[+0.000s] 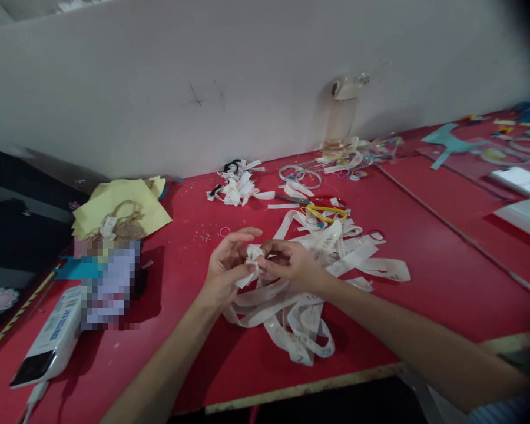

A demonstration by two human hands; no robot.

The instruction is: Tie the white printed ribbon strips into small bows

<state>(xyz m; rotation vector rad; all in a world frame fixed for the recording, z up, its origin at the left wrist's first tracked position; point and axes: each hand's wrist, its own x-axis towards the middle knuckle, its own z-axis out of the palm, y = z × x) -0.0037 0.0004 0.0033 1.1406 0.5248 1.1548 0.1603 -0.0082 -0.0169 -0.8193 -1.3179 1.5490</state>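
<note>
Between my hands is a small bunched piece of white ribbon [255, 254]. My left hand [228, 263] pinches its lower left side between thumb and fingers, with the index finger stretched over the top. From the right, my right hand [290, 262] grips the same bunch with curled fingertips. Beneath and beside the right hand lies a loose tangle of long printed white ribbon [307, 333]. Behind it rest scissors [294, 199] and a yellow ring [327, 213]. A small pink elastic band [225, 232] sits just beyond the left hand.
A heap of short ribbon pieces [238, 187] lies near the wall. At the back stands a clear bottle [342, 115]. On the left are yellow paper [115, 197] with twine, and a white power bank [55, 335] with a cable. A phone [523, 182] is at far right.
</note>
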